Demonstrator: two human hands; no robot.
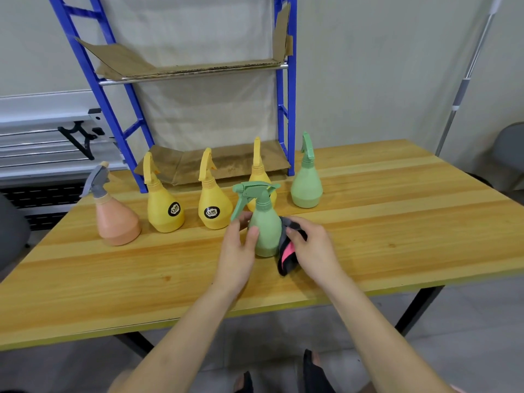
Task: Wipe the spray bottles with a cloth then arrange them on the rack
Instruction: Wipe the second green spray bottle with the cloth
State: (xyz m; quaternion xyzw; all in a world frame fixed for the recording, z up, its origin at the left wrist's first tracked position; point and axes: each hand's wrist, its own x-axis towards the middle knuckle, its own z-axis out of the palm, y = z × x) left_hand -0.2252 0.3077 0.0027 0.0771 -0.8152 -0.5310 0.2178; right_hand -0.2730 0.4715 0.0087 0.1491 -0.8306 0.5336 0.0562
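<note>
A green spray bottle [265, 222] stands upright on the wooden table [397, 222] in front of me. My left hand [236, 251] grips its left side, thumb on the front. My right hand [312, 248] holds a dark grey and pink cloth [287, 251] against the bottle's right side. Behind stand a second green bottle [306, 182], three yellow bottles [164, 205] [213, 204] [257, 168] and an orange bottle with a grey trigger [114, 219]. The blue rack [285, 89] stands at the table's back, its shelves lined with cardboard [198, 69].
A grey pole [465, 80] leans against the wall at the right. Grey shelving [42, 131] sits beyond the table's left edge. A dark chair back [11, 231] shows at the far left. My feet [314, 373] are below the table's near edge.
</note>
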